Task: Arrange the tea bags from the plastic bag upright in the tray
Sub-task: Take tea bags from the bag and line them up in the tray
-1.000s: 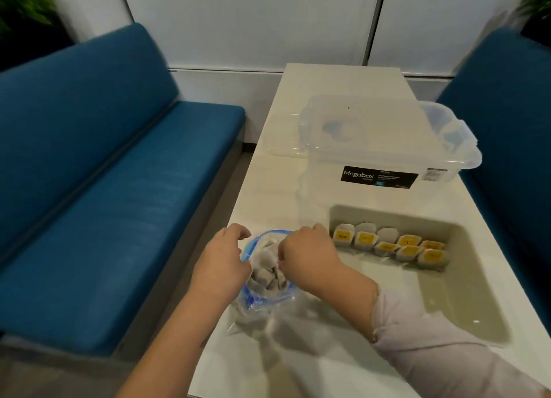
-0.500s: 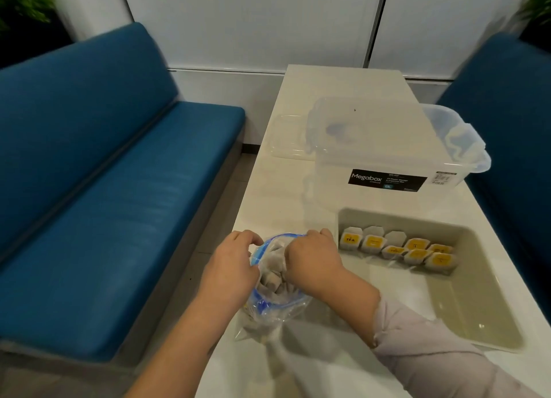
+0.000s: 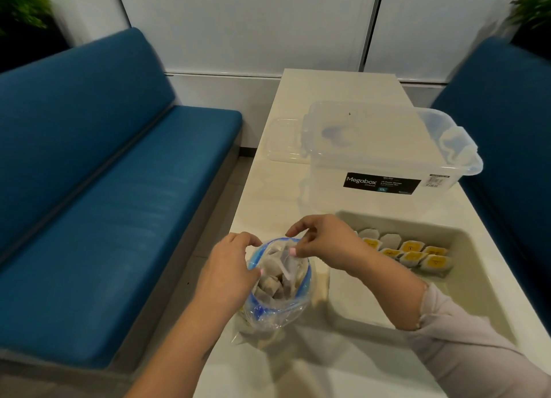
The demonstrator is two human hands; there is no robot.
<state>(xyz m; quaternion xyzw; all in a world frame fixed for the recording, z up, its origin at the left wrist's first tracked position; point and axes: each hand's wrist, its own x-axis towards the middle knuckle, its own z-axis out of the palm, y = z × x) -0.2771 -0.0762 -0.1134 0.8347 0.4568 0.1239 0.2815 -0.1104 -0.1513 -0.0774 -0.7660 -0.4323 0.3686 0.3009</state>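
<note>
A clear plastic bag (image 3: 269, 314) with a blue zip rim stands open at the table's near left edge, full of pale tea bags. My left hand (image 3: 226, 269) grips the bag's left rim. My right hand (image 3: 325, 242) is over the bag's mouth and pinches a tea bag (image 3: 283, 256) by its top, lifted partly out. To the right lies the beige tray (image 3: 477, 281); several tea bags with yellow labels (image 3: 414, 254) stand upright in rows at its far end.
A clear lidded Megabox storage box (image 3: 387, 150) stands on the white table (image 3: 268, 189) behind the tray. Blue benches flank the table, one at left (image 3: 89, 189) and one at right (image 3: 507, 129). The table's left edge runs close by the bag.
My right hand has come up out of the bag with a tea bag pinched in its fingers. My left hand stays on the bag's rim. The camera has tilted a little.
</note>
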